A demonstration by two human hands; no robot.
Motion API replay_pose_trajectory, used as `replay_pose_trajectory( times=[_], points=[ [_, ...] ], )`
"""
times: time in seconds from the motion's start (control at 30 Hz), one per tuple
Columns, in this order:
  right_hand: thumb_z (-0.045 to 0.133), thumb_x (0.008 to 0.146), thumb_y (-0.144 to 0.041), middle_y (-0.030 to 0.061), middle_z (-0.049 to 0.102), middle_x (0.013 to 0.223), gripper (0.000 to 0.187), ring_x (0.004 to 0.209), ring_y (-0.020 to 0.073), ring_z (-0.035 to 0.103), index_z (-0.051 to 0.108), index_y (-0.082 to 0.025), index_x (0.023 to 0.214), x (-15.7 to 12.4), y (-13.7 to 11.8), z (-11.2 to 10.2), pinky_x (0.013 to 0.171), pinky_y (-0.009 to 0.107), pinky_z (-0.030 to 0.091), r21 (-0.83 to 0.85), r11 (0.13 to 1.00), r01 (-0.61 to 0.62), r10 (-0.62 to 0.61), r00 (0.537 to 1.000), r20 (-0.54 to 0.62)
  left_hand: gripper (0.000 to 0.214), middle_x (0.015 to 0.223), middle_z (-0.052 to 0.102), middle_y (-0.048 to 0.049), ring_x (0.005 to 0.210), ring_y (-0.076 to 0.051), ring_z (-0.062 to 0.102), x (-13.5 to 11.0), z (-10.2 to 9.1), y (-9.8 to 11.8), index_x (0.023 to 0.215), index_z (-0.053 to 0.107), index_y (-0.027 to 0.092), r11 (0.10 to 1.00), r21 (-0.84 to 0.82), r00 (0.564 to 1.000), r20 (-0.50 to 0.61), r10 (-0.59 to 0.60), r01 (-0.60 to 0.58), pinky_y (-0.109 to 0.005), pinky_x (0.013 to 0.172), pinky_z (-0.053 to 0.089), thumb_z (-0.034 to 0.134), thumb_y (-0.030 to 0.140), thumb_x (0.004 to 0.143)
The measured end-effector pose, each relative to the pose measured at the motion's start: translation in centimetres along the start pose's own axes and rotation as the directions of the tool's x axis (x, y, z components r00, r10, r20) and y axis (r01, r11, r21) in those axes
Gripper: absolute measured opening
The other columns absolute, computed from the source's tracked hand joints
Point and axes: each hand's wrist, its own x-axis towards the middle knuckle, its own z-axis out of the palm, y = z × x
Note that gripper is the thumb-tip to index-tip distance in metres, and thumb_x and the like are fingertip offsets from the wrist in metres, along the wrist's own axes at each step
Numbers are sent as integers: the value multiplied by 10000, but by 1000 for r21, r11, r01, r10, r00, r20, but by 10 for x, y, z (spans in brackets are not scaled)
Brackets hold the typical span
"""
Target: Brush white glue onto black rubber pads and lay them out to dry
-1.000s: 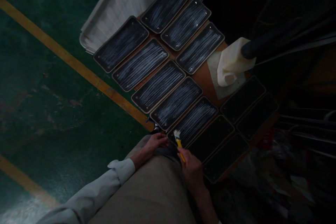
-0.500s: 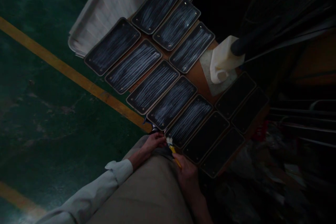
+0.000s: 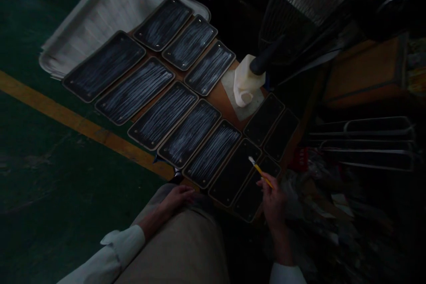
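Right hand (image 3: 274,199) gripping brush (image 3: 258,169) — over panel (image 3: 229,178) near edge, left hand (image 3: 177,196) loosely uncurled, narrow panel gaps

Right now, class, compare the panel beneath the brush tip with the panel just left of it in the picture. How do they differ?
The dark panel looks plain, whereas the streaked panel carries whitish strokes along its length. The brush has its tip over the dark panel, touching or not I cannot tell, but not over the streaked panel. Both are rounded rectangles with paler edges.
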Motion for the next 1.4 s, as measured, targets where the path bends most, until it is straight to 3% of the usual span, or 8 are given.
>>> replay_pose_trajectory(
  times=[0.2, 0.4, 0.53, 0.77, 0.9, 1.03, 1.3, 1.4],
  points=[
    [456, 985, -410, 85, 765, 970, 330, 802, 187, 749, 644, -194, 1149, 38, 47, -4, 716, 310, 595, -31, 986, 165, -166, 986, -29, 429, 762, 727, -50, 627, -179, 664, 4, 65, -18, 829, 691, 150, 1000, 8, 999, 54, -4, 4, -279, 601, 503, 843, 490, 617],
    [418, 1008, -394, 101, 757, 1027, 341, 850, 185, 742, 644, -182, 1151, 40, 62, 7, 769, 313, 583, -57, 968, 243, -242, 970, 29, 477, 724, 711, -64, 605, -165, 664, 8, 88, -28, 815, 642, 118, 998, -54, 999, -35, 41, -43, -269, 578, 503, 847, 503, 622],
    [412, 1016, -361, 95, 756, 1034, 323, 860, 174, 742, 635, -178, 1162, 1, 57, 10, 748, 286, 582, -17, 963, 268, -264, 957, 119, 470, 720, 708, -44, 615, -149, 665, 7, 92, -34, 849, 631, 129, 994, -76, 994, -78, 70, -76, -242, 574, 494, 828, 508, 652],
    [429, 1004, -278, 70, 762, 1020, 267, 850, 176, 747, 641, -192, 1143, -105, 35, 12, 722, 271, 591, 43, 975, 218, -222, 932, 288, 437, 724, 706, -34, 632, -144, 665, 2, 94, -35, 829, 615, 148, 994, -90, 993, -102, 50, -60, -243, 606, 504, 832, 487, 658],
    [402, 1009, -288, 56, 771, 989, 285, 834, 168, 752, 655, -200, 1106, -133, 23, 5, 722, 259, 597, 118, 970, 212, -240, 905, 352, 433, 739, 705, -42, 644, -146, 668, 5, 91, -38, 822, 614, 148, 994, -98, 995, -88, 40, -49, -245, 613, 506, 830, 488, 663],
    [421, 1007, -323, 48, 771, 965, 281, 813, 162, 750, 654, -208, 1114, -102, 27, -5, 704, 252, 595, 101, 980, 174, -197, 928, 316, 412, 741, 707, -49, 640, -151, 666, 7, 90, -39, 804, 617, 150, 996, -73, 994, -96, 51, -58, -250, 603, 502, 825, 481, 675],
    [431, 1010, -370, 92, 751, 1039, 317, 869, 184, 736, 641, -190, 1164, 34, 50, -1, 774, 294, 566, -34, 959, 281, -278, 959, 60, 397, 713, 705, -33, 620, -151, 659, 8, 91, -39, 780, 623, 156, 995, -69, 995, -78, 61, -66, -256, 598, 507, 840, 462, 648],
    [420, 1013, -365, 98, 748, 1053, 327, 883, 191, 729, 640, -181, 1171, 50, 49, 9, 769, 297, 558, -102, 951, 292, -288, 956, 52, 355, 723, 708, -39, 636, -156, 663, 5, 92, -36, 777, 629, 153, 995, -64, 994, -84, 68, -73, -261, 611, 507, 825, 432, 677]
  ],
)
